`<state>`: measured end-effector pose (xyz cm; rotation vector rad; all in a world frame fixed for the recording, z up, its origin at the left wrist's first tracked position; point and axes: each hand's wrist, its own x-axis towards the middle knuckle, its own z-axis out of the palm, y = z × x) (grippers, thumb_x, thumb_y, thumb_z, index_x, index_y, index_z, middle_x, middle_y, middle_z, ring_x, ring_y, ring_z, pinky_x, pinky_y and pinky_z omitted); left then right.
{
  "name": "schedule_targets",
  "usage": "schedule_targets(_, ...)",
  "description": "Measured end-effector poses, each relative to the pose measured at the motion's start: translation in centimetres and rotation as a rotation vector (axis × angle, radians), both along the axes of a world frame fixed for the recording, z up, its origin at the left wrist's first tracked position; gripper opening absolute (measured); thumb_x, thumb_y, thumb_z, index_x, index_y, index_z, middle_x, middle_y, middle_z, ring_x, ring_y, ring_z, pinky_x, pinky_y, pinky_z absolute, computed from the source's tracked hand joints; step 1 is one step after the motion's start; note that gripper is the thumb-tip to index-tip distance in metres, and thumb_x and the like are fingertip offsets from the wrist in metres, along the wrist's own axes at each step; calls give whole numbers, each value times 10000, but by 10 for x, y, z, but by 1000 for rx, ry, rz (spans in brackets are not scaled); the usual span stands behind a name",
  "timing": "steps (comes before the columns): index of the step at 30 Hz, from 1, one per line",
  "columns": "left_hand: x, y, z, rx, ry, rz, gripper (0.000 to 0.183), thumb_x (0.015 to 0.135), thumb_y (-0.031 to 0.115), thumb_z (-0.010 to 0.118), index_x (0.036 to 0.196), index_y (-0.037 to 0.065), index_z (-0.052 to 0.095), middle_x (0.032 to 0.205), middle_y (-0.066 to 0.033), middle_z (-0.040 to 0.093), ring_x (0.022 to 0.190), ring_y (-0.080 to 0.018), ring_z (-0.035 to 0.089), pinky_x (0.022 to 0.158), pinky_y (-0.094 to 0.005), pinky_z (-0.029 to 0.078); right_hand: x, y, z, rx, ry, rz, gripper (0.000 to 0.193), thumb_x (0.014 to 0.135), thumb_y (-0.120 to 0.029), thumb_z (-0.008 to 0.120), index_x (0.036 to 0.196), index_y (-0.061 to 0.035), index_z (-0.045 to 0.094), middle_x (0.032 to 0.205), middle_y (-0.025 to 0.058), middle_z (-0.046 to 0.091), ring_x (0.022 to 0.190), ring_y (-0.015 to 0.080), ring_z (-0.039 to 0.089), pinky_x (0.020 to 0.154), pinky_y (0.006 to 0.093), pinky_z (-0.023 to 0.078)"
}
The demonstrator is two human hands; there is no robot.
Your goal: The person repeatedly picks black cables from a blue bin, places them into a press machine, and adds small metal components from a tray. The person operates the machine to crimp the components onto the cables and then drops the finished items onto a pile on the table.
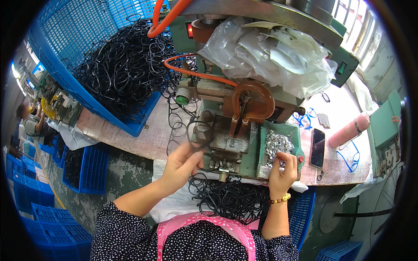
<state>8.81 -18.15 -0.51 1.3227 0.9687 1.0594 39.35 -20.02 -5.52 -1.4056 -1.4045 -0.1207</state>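
Observation:
My left hand is closed, thumb against fingers, on a black eyeglass frame beside the press's metal fixture. My right hand has its fingertips bent together at small shiny metal pieces in a green tray. Whatever those fingertips pinch is too small to make out. A brown C-shaped guard hangs over the fixture. More black eyeglass frames lie heaped on my lap.
A blue crate full of black frames leans at the back left. Orange hoses cross the press, which has plastic bags on it. A phone, pink bottle and blue glasses lie right. Another person sits far left.

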Motion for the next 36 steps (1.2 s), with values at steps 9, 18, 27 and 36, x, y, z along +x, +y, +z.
schedule_targets(9, 2, -2, -1, -15, 5, -1, 257, 1075, 134, 541, 1284, -9, 589, 929, -72, 669, 675, -75, 568, 586, -204, 463, 0, -1, -1, -16, 24, 11, 216, 815, 109, 659, 993, -9, 691, 917, 139, 677, 834, 304, 666, 752, 387, 541)
schedule_targets(18, 3, -2, -4, -35, -8, -1, 240, 1081, 160, 541, 1256, 5, 598, 880, -78, 668, 637, -73, 556, 580, -203, 445, 0, 0, -2, -21, 19, 6, 214, 815, 109, 664, 993, -8, 693, 918, 141, 678, 832, 306, 666, 750, 388, 542)
schedule_targets(27, 1, -3, -3, -37, -20, -12, 242, 1080, 153, 541, 1265, 5, 592, 904, -83, 670, 652, -80, 566, 582, -208, 464, 0, -1, -2, -15, 25, 16, 210, 822, 108, 663, 995, -6, 695, 921, 142, 680, 837, 308, 668, 754, 387, 542)
schedule_targets(36, -7, -4, 14, 73, -97, 151, 231, 1053, 149, 598, 1257, 45, 567, 836, -37, 661, 627, -55, 539, 584, -197, 433, 1, -3, 3, -21, 100, 11, 190, 847, 104, 668, 1001, -5, 688, 937, 115, 677, 864, 259, 658, 791, 358, 530)
